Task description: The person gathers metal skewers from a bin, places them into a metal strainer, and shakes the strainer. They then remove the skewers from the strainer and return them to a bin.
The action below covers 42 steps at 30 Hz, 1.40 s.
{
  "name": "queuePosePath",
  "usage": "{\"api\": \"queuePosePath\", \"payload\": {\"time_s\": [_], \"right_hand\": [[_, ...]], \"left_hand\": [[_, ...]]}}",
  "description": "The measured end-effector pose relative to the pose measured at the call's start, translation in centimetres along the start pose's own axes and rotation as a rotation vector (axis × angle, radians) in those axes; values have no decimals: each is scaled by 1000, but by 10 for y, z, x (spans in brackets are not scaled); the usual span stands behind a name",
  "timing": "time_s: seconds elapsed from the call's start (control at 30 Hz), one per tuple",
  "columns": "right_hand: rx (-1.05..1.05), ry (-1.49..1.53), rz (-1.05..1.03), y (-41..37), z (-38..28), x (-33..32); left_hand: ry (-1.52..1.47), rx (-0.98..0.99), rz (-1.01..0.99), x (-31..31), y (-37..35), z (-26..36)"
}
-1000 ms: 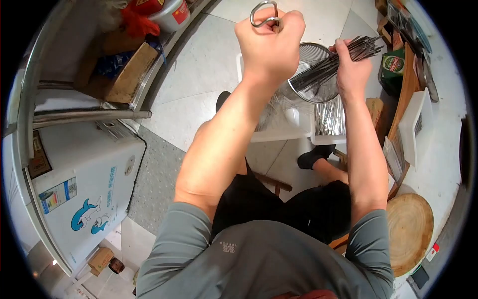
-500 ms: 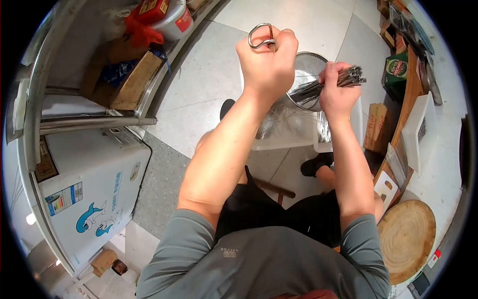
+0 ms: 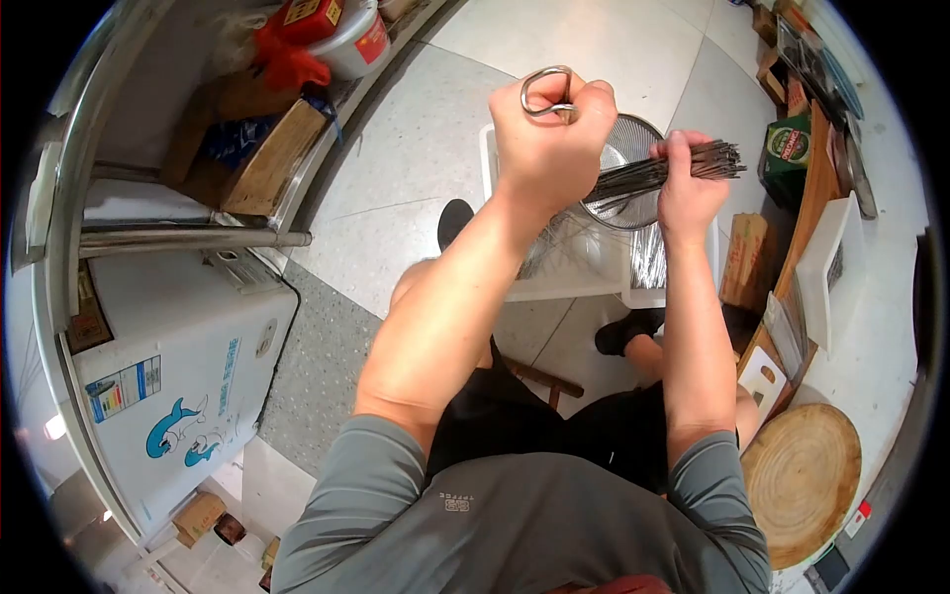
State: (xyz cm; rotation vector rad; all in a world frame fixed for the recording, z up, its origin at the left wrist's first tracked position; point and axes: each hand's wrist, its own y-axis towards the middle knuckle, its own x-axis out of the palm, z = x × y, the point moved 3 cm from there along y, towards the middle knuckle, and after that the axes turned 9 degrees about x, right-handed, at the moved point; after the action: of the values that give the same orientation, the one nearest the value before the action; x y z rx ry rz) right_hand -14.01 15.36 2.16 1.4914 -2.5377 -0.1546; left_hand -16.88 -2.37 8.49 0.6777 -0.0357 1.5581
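Note:
My left hand (image 3: 552, 148) is closed in a fist round a metal handle whose bent loop end (image 3: 547, 91) sticks out on top. Just beyond the fist is a round mesh strainer (image 3: 633, 139); the join with the handle is hidden. My right hand (image 3: 690, 193) grips a thick bundle of thin metal skewers (image 3: 633, 178), their far ends reaching across the strainer. Below both hands stand a white plastic tub (image 3: 569, 289) with thin skewers inside and a smaller white container (image 3: 645, 297) holding more skewers.
At left are a white freezer (image 3: 188, 376) and a shelf with a cardboard box (image 3: 272, 158) and a white bucket (image 3: 356, 45). On the right, a counter carries a round wooden chopping board (image 3: 802, 485) and a white tray (image 3: 829, 272). A green box (image 3: 787, 153) stands beyond.
My left fist, its handle and the strainer have shifted slightly right and towards me. The skewer bundle has moved a little right and now lies more level.

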Motion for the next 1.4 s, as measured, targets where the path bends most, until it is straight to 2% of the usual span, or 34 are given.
{"api": "queuePosePath", "payload": {"time_s": [0.03, 0.1, 0.2, 0.3, 0.37, 0.4, 0.53, 0.7, 0.83, 0.97, 1.0, 1.1, 1.13, 1.27, 1.37, 1.4], "right_hand": [[40, -9, 8, 3, 4, -2], [-13, 82, 36, 3, 5, 3], [-23, 110, 45, -1, -8, 6], [-60, 38, 28, 9, -10, 1], [-58, -148, -4, 11, -16, 1], [-49, -126, -25, 12, -12, 0], [-15, -74, -78, 10, 5, -6], [6, -43, -14, 18, 16, -6], [-73, -98, 16, 31, 16, 1], [-16, -503, 271, 33, 7, 0], [-60, -478, 309, 35, 10, 1], [75, -228, 153, 48, 19, -2], [60, -172, 127, 55, 25, -3], [183, -84, -8, 59, 27, -1], [294, 103, -21, 58, 30, 3], [209, -51, -36, 58, 26, 4]], "left_hand": [[23, 23, -13, 0, 0, 0], [70, 69, -41, -3, 2, -1], [285, 279, -154, -10, 7, -4], [159, 167, -90, -3, 1, -8], [84, 58, -43, -2, -2, -8], [48, 8, -21, -2, -1, -7], [6, -15, -25, -3, 0, -2], [55, -37, -94, 2, -4, 0], [110, 51, -183, 7, -6, -3], [90, 60, -201, 12, -8, -1], [81, 55, -205, 12, -9, -1], [52, 87, -243, 12, -9, -1], [41, 106, -260, 12, -9, -1], [49, 91, -266, 12, -10, -8], [44, 109, -254, 12, -9, -7], [67, 148, -237, 11, -6, -8]]}}
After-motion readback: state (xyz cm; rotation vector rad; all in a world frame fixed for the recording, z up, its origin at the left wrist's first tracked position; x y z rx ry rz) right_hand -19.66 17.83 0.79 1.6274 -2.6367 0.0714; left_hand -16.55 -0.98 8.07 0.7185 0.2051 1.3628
